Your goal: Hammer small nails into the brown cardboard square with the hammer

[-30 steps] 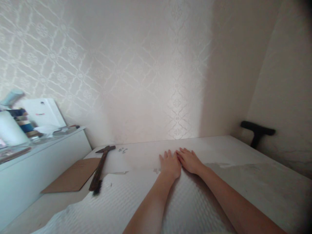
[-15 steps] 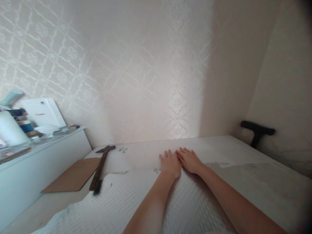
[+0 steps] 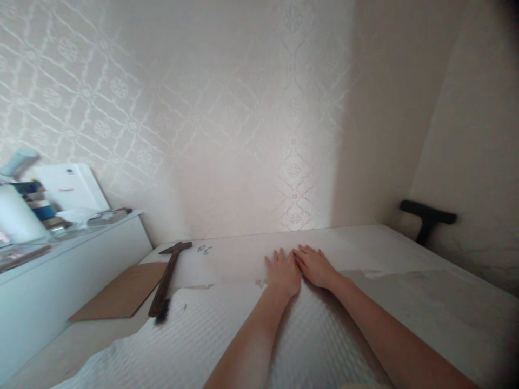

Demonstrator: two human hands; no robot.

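Observation:
My left hand (image 3: pixel 284 273) lies flat, fingers spread, on the white surface (image 3: pixel 239 256) near the far edge of a textured white sheet (image 3: pixel 211 329). Beside it my right hand (image 3: pixel 316 266) is also flat with fingers stretched out, and the two hands touch at the fingers. Neither holds anything. To the left rests a hammer (image 3: pixel 166 283) with a wooden handle, its head toward the wall. Several tiny grey pieces (image 3: pixel 205 249), too small to name, lie right of the hammer head. One more small dark piece sits on the sheet.
A brown cardboard piece (image 3: pixel 121 292) lies left of the hammer. Further left, a white cabinet (image 3: pixel 81 281) carries a white box (image 3: pixel 73 186) and various items. A patterned wall (image 3: pixel 235 135) stands behind. At the right is a black T-shaped object (image 3: pixel 427 216).

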